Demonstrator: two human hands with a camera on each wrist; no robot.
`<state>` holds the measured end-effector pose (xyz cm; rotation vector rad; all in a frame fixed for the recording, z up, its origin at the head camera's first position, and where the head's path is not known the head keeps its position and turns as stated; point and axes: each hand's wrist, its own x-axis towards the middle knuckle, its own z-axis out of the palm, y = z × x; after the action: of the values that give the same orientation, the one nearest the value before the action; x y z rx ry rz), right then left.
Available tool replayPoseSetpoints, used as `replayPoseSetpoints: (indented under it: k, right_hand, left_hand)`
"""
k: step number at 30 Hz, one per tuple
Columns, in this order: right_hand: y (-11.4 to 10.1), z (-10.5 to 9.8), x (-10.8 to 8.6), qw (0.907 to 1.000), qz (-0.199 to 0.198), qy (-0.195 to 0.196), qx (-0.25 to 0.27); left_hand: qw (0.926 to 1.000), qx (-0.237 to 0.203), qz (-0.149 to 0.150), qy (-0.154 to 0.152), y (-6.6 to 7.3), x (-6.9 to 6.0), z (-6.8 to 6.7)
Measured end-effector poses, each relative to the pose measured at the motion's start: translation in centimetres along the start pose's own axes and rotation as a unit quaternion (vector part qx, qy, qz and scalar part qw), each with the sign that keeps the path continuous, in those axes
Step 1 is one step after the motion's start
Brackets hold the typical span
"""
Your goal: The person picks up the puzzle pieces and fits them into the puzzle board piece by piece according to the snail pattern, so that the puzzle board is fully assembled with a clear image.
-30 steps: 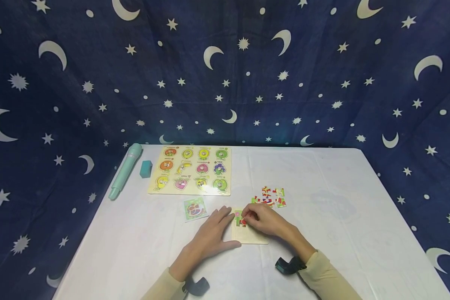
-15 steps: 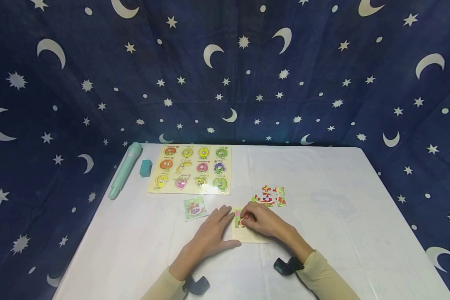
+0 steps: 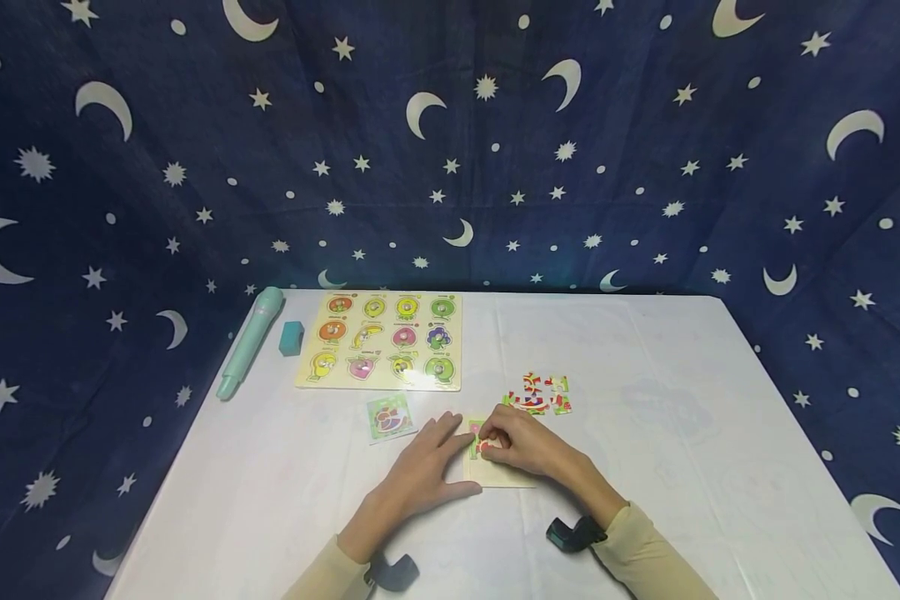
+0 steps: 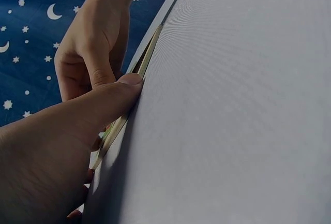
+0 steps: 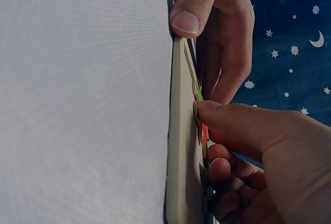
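A small wooden board (image 3: 504, 477) lies on the white table with several joined jigsaw pieces (image 3: 474, 450) in its upper left part. My left hand (image 3: 422, 471) rests at the board's left side with fingers extended, the thumb (image 4: 129, 79) touching its near edge. With curled fingers, my right hand (image 3: 528, 442) pinches a red-and-green puzzle piece (image 5: 205, 131) at the board's surface, thumb (image 5: 212, 107) against it; the fingers hide part of the piece. Loose jigsaw pieces (image 3: 559, 403) lie just beyond my right hand.
A small picture card (image 3: 390, 418) lies left of the board. Farther back are a fruit peg puzzle (image 3: 386, 382), a teal block (image 3: 292, 338) and a long mint-green cylinder (image 3: 249, 346). A dark star-patterned cloth (image 3: 495, 250) hangs behind the table.
My right fingers have shifted slightly on the pieces in the board. A fingertip of my left hand has moved a little to the right, onto the pieces' left side.
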<state>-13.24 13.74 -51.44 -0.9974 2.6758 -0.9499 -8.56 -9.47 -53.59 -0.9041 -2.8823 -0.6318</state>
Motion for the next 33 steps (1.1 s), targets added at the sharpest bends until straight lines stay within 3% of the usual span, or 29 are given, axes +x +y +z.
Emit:
replayPoseSetpoints:
  k: [12, 33]
  right_hand:
    - [-0.07, 0.07, -0.08, 0.9998, 0.014, -0.009, 0.006]
    - [-0.09, -0.13, -0.01, 0.9999, -0.004, -0.008, 0.007]
  left_hand:
    - [0.9999, -0.004, -0.005, -0.010, -0.03, -0.04, -0.01]
    - [0.9999, -0.009, 0.007, 0.000, -0.18, 0.07, 0.05]
